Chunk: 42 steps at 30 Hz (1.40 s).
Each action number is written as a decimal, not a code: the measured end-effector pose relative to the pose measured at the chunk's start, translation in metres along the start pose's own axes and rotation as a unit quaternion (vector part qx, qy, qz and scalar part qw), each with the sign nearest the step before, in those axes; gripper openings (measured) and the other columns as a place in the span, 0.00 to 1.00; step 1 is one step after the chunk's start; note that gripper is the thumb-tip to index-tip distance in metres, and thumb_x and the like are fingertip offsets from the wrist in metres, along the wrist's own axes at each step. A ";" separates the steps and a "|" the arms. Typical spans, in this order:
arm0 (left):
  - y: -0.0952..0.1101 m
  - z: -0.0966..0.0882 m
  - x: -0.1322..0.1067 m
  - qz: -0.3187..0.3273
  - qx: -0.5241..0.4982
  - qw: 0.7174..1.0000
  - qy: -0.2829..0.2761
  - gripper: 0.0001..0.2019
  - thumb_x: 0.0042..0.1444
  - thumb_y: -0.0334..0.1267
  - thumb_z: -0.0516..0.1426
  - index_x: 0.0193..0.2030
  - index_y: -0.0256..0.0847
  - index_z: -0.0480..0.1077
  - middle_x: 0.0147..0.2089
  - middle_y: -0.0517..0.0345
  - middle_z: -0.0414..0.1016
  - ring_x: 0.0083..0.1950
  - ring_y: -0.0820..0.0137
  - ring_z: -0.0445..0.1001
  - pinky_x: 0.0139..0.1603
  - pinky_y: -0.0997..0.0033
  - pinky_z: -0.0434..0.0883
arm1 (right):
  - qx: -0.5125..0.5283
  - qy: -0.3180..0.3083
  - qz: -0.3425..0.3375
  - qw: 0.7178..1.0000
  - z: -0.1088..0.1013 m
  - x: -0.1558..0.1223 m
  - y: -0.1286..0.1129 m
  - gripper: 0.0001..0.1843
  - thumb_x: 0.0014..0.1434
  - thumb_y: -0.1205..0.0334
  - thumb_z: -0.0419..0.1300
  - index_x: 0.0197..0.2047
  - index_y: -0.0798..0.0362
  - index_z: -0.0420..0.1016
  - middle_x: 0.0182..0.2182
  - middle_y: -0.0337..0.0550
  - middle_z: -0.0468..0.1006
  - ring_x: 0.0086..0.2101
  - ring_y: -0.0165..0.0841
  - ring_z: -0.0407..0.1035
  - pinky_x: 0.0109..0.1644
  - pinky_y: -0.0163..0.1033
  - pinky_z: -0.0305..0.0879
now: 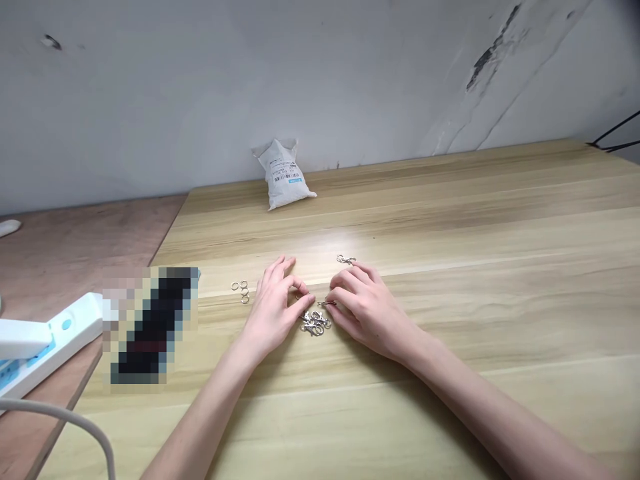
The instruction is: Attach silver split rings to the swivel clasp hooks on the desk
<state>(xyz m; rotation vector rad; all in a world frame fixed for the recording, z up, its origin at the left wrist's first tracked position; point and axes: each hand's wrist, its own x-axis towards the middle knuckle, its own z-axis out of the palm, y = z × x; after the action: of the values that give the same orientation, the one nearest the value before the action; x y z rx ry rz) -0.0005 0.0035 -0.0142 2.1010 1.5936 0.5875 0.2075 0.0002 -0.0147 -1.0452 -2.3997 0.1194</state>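
Note:
My left hand (277, 308) pinches thumb and forefinger together at what looks like a thin metal ring (298, 298), mostly hidden by the fingers. Facing it, my right hand (367, 305) holds a small silver swivel clasp (326, 304) between thumb and fingers, its end pointing left. A pile of silver swivel clasps (315, 325) lies on the table just below and between both hands. Beyond the right fingertips sits a small cluster of metal clasps and rings (345, 259). Several loose metal rings (245, 292) lie to the left of my left hand.
A white plastic parcel bag (285, 177) stands near the wall on the wooden table (450, 240). At left are a blurred-out dark object (153, 327), a white power strip (75, 327) and a grey cable (75, 415). Black cables (617, 137) show at the far right.

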 end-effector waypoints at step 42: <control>0.014 -0.007 -0.003 0.157 -0.005 0.982 0.109 0.04 0.59 0.33 0.60 0.33 0.44 0.74 0.56 0.55 0.71 0.66 0.57 0.60 0.63 0.46 0.60 | 0.014 0.084 0.019 0.996 0.003 -0.002 0.006 0.08 0.64 0.66 0.56 0.33 0.53 0.72 0.46 0.47 0.77 0.56 0.42 0.65 0.64 0.56 0.53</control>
<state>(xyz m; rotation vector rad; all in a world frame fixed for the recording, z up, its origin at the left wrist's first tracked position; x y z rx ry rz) 0.0062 -0.0027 -0.0008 2.3673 1.3665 0.9586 0.2112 0.0040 -0.0199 -1.0458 -2.2222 0.0745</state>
